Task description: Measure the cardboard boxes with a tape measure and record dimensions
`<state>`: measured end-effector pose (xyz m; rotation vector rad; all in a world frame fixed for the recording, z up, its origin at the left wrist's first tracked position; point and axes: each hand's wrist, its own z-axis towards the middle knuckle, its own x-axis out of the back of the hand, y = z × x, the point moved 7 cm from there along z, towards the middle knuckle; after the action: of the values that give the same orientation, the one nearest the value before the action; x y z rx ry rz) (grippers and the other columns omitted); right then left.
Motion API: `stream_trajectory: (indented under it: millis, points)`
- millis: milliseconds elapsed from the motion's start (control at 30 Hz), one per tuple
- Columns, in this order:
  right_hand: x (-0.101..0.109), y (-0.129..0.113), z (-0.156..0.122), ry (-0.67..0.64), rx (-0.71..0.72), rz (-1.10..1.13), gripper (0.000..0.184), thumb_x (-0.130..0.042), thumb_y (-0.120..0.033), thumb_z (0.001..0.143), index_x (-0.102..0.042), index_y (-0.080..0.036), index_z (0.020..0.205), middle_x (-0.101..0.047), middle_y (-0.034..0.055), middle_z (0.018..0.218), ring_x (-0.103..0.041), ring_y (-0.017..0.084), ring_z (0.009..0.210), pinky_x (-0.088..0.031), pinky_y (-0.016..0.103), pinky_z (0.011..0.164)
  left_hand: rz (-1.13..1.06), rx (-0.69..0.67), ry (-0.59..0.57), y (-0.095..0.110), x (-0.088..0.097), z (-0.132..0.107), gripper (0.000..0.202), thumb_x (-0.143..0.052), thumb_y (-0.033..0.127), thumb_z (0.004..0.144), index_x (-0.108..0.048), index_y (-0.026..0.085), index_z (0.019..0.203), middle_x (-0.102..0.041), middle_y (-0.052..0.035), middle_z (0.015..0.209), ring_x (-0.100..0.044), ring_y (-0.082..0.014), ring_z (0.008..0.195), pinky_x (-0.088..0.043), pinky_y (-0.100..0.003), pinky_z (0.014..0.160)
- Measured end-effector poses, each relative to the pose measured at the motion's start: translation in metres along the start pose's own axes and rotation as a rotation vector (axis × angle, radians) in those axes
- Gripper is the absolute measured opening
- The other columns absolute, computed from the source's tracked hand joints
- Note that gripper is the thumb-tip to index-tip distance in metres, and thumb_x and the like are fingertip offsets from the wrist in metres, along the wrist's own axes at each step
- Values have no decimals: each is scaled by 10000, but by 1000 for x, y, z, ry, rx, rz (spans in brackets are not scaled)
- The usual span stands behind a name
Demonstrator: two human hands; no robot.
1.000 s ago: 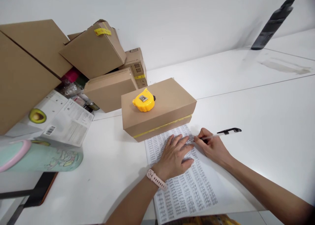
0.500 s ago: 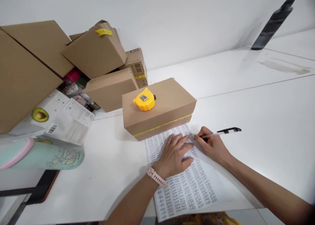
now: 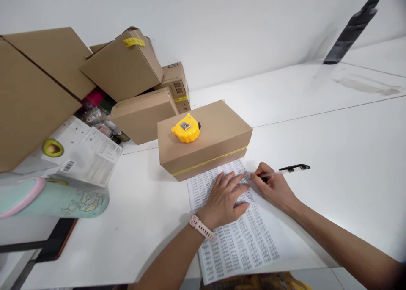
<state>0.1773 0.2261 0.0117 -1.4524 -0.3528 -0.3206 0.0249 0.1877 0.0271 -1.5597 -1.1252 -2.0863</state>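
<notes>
My left hand (image 3: 224, 200) lies flat with its fingers spread over a sheet of paper (image 3: 234, 254) covered in columns of handwriting. Pinched in my right hand (image 3: 273, 187) is a pen (image 3: 287, 170) with a black cap on its upper end; its tip, mostly hidden by my fingers, is at the sheet's right side. Just beyond the paper stands a closed cardboard box (image 3: 218, 125) with a yellow strip along its front. On top of that box rests a yellow tape measure (image 3: 186, 128).
Several cardboard boxes (image 3: 122, 65) are piled at the back left. A white carton with an avocado picture (image 3: 95, 154) and a mint-green bottle (image 3: 76, 200) lie at left. A dark bottle (image 3: 350, 34) stands at the far right by the wall, on the white table (image 3: 342, 142).
Almost nothing differs. The pen's upper end has shifted very slightly to the left; my left hand keeps its place on the paper.
</notes>
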Motion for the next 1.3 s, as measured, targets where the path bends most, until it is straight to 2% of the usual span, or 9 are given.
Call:
stream_trajectory:
  millis: [1300]
  points:
    - [2, 0, 0, 28, -8, 3, 276, -575, -386, 885, -437, -229, 704, -437, -46, 600, -370, 110, 524, -305, 260, 473, 46, -11, -7, 1, -1, -1, 479, -541, 385, 932, -503, 239, 1387, -378, -74, 1565, -290, -308, 1450, -182, -538, 1215]
